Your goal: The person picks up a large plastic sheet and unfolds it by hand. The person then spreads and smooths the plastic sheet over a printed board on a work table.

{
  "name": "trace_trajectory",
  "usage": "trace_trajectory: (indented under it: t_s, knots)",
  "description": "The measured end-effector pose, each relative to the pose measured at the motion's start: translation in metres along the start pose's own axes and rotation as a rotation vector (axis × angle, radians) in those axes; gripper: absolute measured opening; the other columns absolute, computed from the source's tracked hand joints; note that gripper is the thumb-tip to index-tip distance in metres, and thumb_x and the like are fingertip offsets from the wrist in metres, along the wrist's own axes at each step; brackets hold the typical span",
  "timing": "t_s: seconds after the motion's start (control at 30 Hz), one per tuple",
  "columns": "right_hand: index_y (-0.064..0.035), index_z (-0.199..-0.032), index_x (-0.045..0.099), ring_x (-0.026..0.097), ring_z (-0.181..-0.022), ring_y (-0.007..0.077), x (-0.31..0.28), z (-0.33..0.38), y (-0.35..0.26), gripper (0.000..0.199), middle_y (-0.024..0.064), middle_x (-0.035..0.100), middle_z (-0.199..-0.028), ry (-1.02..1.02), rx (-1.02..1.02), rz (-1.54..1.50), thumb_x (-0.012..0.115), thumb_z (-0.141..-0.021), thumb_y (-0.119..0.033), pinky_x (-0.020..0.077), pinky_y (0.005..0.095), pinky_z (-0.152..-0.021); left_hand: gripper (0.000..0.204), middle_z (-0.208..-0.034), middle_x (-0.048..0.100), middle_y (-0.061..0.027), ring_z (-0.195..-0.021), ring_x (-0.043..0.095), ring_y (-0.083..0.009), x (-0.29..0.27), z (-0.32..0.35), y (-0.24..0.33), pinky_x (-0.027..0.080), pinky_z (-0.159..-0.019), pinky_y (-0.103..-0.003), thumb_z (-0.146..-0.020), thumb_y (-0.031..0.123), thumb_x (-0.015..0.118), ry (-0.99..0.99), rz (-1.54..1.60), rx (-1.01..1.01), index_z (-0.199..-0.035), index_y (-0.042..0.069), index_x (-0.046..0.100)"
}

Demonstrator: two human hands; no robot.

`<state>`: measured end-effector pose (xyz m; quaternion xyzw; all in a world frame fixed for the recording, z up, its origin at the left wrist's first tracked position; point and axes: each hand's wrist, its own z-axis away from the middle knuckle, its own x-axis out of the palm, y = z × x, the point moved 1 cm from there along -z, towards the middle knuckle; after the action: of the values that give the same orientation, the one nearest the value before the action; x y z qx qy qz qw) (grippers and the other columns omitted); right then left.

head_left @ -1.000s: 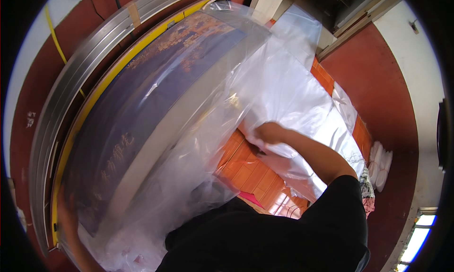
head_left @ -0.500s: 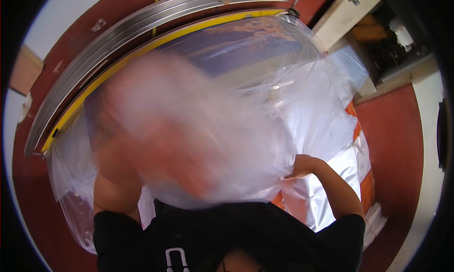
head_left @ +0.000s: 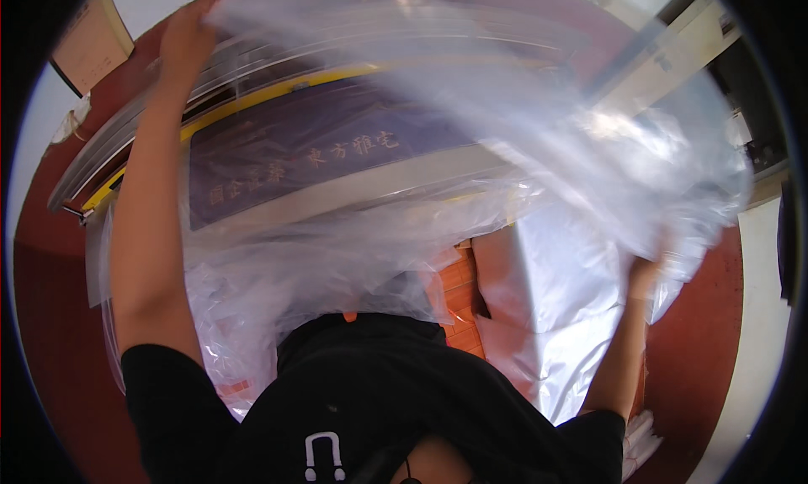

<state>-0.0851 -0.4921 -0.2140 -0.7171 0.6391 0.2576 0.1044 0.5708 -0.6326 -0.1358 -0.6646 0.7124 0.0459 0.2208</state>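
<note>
A wide clear plastic sheet (head_left: 505,105) hangs stretched and blurred in front of me, raised above the table. My left hand (head_left: 187,34) is lifted high at the far left, closed on one edge of the sheet. Lower at the right, my right hand (head_left: 646,273) grips another part of it; its fingers are partly smeared by motion. Beneath lies a dark blue panel (head_left: 252,168) with gold lettering, seen partly through the film. More crumpled clear plastic (head_left: 252,282) is bunched between the panel and my body.
A silvery sheet (head_left: 547,290) covers the right side over an orange slatted surface (head_left: 461,295). Along the far edge run a yellow bar (head_left: 244,103) and metal rails (head_left: 93,164). A cardboard piece (head_left: 93,42) leans at the far left, above the red floor (head_left: 50,316).
Both hands have moved apart, the left up and far, the right outward. The bunched plastic in front of me is now spread out in the air, uncovering the panel's lettering.
</note>
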Motion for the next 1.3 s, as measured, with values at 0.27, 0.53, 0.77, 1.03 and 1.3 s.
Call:
trace_trajectory:
  t_s: [0.27, 0.53, 0.77, 1.03, 1.3]
  knots:
    - [-0.0051, -0.084, 0.052, 0.049, -0.07, 0.0132, 0.084, -0.069, -0.237, 0.02, 0.0037, 0.054, -0.078, -1.239, -0.066, -1.339, 0.055, -0.067, -0.015, 0.0381, 0.0222, -0.062, 0.028, -0.106, 0.04, -0.0085, -0.093, 0.041, -0.0124, -0.119, 0.107, -0.019, 0.032, -0.081, -0.026, -0.077, 0.021, 0.037, -0.327, 1.315, -1.229, -0.1, 0.009, 0.044]
    - [-0.0151, -0.114, 0.027, 0.018, -0.11, 0.0265, 0.181, -0.11, -0.272, 0.05, 0.0086, 0.021, -0.119, -0.808, -0.168, -0.248, 0.035, -0.072, -0.042, 0.0132, 0.0411, -0.088, 0.03, -0.107, 0.04, -0.002, -0.107, 0.029, -0.0185, -0.248, 0.168, -0.088, 0.013, -0.091, -0.038, -0.066, 0.004, 0.037, -1.049, -0.76, -0.057, -0.092, 0.014, 0.051]
    - [-0.0171, -0.116, 0.022, 0.013, -0.113, 0.0239, 0.167, -0.104, -0.286, 0.052, 0.006, 0.016, -0.122, -0.9, -0.165, -0.243, 0.034, -0.073, -0.042, 0.0091, 0.0422, -0.088, 0.05, -0.118, 0.023, -0.0119, -0.11, 0.018, -0.0288, -0.135, 0.231, -0.048, 0.013, -0.087, -0.045, -0.072, 0.045, 0.03, -1.056, -0.121, -0.596, -0.113, 0.015, 0.028]
    - [-0.0107, -0.109, 0.032, 0.026, -0.105, 0.0245, 0.165, -0.105, -0.241, 0.041, 0.0074, 0.029, -0.114, -0.897, -0.12, -0.216, 0.043, -0.072, -0.025, 0.0158, 0.0363, -0.087, 0.059, -0.12, 0.016, -0.0176, -0.11, 0.013, -0.0349, -0.106, 0.234, -0.069, 0.008, -0.089, -0.041, -0.067, 0.056, 0.028, -0.972, -0.357, -0.746, -0.115, 0.021, 0.026]
    - [-0.0123, -0.116, 0.022, 0.014, -0.112, 0.0221, 0.161, -0.095, -0.289, 0.045, 0.0069, 0.019, -0.121, -0.785, -0.327, -0.218, 0.03, -0.076, -0.032, 0.0103, 0.0342, -0.09, 0.039, -0.112, 0.033, -0.0124, -0.105, 0.027, -0.0268, -0.126, 0.258, -0.121, 0.019, -0.086, -0.037, -0.074, 0.033, 0.037, -0.908, -0.205, -0.686, -0.108, 0.015, 0.036]
